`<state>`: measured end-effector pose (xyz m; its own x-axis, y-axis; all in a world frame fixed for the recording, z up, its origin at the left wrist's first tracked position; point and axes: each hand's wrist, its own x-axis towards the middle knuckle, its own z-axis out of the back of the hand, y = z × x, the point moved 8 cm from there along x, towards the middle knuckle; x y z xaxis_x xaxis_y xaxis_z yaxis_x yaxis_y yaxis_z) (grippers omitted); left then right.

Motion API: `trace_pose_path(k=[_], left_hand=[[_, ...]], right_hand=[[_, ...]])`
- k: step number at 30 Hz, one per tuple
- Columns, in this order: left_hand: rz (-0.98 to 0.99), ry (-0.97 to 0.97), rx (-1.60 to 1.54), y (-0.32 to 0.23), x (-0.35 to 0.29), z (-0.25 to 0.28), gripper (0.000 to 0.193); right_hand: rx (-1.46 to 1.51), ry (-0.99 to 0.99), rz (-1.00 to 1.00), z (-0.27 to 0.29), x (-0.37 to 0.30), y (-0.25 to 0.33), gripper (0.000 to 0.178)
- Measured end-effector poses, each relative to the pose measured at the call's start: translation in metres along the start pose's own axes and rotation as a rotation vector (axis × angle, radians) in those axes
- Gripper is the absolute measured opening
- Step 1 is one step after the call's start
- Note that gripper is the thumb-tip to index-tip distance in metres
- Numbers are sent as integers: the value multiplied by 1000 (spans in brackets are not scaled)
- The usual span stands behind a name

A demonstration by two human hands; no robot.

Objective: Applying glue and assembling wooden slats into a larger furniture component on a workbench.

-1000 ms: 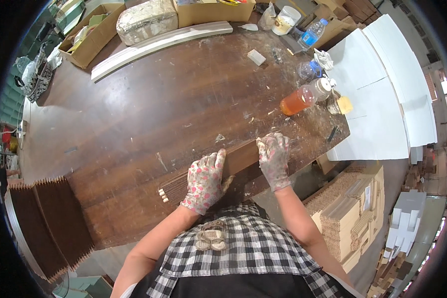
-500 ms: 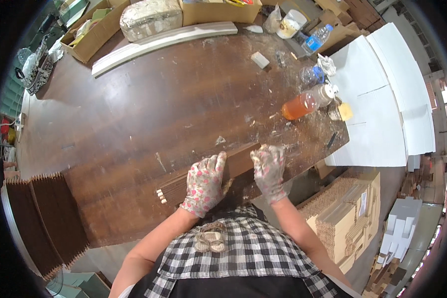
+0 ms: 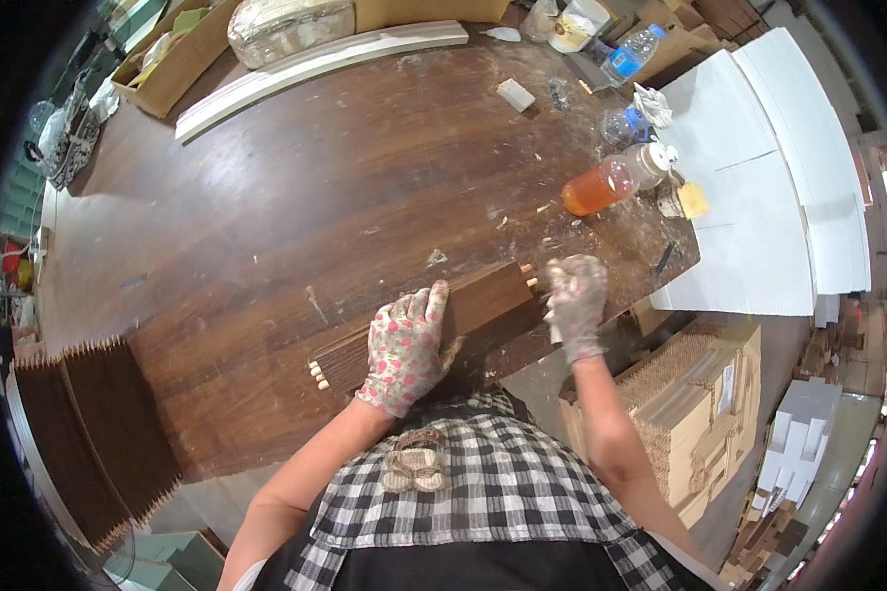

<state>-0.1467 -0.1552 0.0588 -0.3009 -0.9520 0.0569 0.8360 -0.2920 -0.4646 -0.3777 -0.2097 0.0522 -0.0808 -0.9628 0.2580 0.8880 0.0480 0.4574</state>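
Note:
A dark brown wooden board (image 3: 488, 303) with a grooved left part lies at a slant near the table's front edge. Pale wooden dowels (image 3: 317, 375) stick out of its left end, and a couple more dowels (image 3: 529, 275) show at its right end. My left hand (image 3: 405, 351), in a white glove with pink dots, grips the board around its middle. My right hand (image 3: 577, 303), in a similar stained glove, is just off the right end, fingers curled inward. Something small and pale shows below those fingers; its kind is unclear.
Beyond the board are a bottle of orange liquid (image 3: 601, 187), a small pale block (image 3: 514, 95) and a long white strip (image 3: 315, 74). White panels (image 3: 749, 187) lie at the right. Brown boards (image 3: 99, 438) are stacked at the left, pale ones (image 3: 680, 404) below the table's right edge.
My right hand has moved right, away from the board's end, and dowels now show there. My left hand keeps its grip on the board. The whole view has shifted slightly.

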Motion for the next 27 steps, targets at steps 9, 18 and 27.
trace_pose_path(k=[9, 18, 27], left_hand=[[-6, -6, -4, 1, -4, 1, 74], [26, 29, 19, 3, -1, 0, 75], [119, -315, -99, 83, -108, 56, 98]], right_hand=[[-7, -90, 468, -21, -30, 73, 10], [641, -30, 5, 12, -5, 44, 12], [61, 20, 399, -8, -24, 77, 6]])
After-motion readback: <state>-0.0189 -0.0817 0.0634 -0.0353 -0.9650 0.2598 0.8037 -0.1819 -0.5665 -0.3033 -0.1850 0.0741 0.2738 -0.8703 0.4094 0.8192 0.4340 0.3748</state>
